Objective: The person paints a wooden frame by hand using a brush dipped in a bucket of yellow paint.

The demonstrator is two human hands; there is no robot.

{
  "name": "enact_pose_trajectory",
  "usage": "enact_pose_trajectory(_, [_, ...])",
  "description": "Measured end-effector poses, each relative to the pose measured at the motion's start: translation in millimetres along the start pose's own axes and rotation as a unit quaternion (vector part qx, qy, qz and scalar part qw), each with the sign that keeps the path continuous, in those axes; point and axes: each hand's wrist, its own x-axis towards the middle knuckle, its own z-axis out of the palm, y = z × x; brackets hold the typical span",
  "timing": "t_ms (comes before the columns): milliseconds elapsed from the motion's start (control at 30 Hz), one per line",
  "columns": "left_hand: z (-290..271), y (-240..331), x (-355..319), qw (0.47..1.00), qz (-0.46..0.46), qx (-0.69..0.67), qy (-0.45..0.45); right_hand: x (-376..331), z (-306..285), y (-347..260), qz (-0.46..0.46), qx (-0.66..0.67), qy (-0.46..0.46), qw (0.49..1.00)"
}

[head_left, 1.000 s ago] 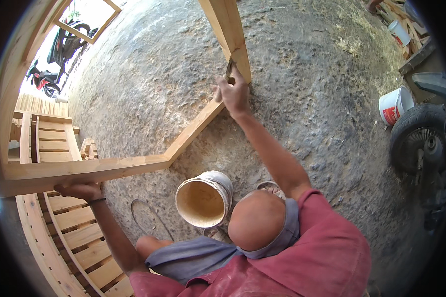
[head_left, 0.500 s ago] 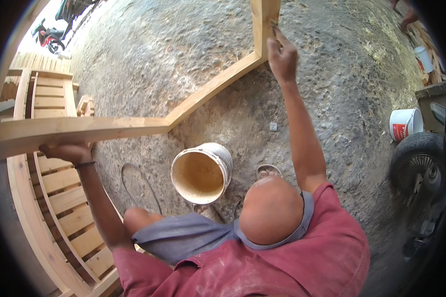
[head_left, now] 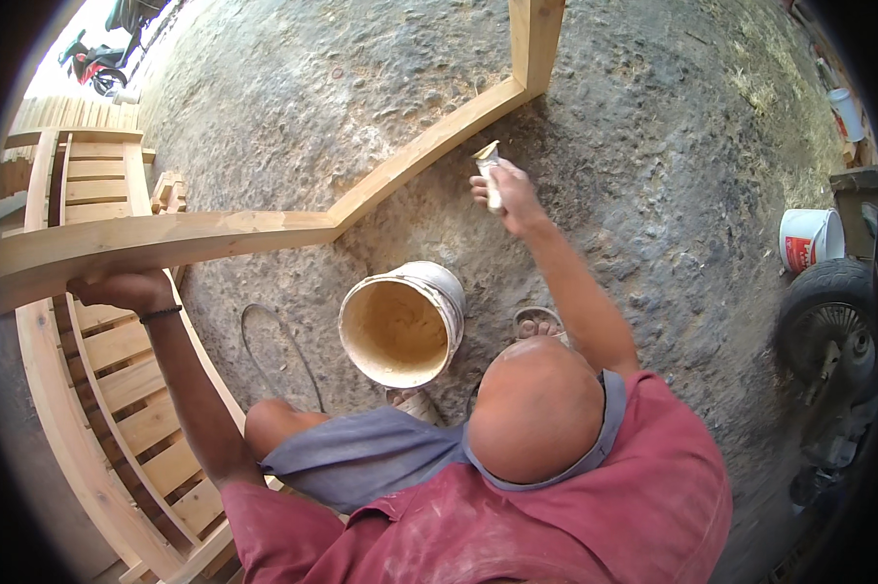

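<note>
An angled, pale wooden frame (head_left: 420, 161) crosses the far side of the view, its left length running to the left rim. My left hand (head_left: 123, 290) is curled under that left length and supports it, with part of the fingers hidden. Between frame and bucket, my right hand (head_left: 515, 195) grips a short, flat brush-like tool (head_left: 491, 165) with a whitish handle and a yellowish tip. The tool is clear of the wood. Below and to its left stands a white bucket (head_left: 449, 292), tilted in view, with a beige paste-like substance inside.
A slatted wooden bench-like piece (head_left: 123, 341) stands along the left. On the right are a white and red bucket (head_left: 811, 240) and a spoked wheel (head_left: 828, 311). A thin cord loop (head_left: 246, 336) lies on the rough ground. A motorbike (head_left: 98, 66) is parked far left.
My right hand has come down from the frame's upright piece toward me, still holding the tool, which shows more clearly now. My left hand keeps its place under the wood. The view has shifted slightly.
</note>
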Motion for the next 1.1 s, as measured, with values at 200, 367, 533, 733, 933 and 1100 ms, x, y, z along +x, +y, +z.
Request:
enact_pose_trajectory(200, [-8,-13,8,1.0,0.021,-0.004,-0.02,59,66,16,-0.085,0.205,0.106,0.969])
enact_pose_trajectory(367, [-7,-15,8,0.998,-0.012,-0.062,-0.01,37,115,19,-0.061,0.123,0.068,0.988])
enact_pose_trajectory(533, [0,-5,-1,1.0,0.024,0.0,-0.01,7,65,19,-0.093,0.017,0.068,0.993])
enact_pose_trajectory(733, [1,-3,-3,1.0,0.009,-0.014,-0.019,37,65,27,-0.125,-0.015,0.116,0.985])
enact_pose_trajectory(933, [0,-7,-3,0.999,0.015,0.002,-0.039,23,54,45,-0.101,-0.121,0.053,0.986])
enact_pose_trajectory(1100, [-3,-6,1,0.998,0.032,-0.008,-0.058,30,59,36,-0.166,0.068,0.04,0.983])
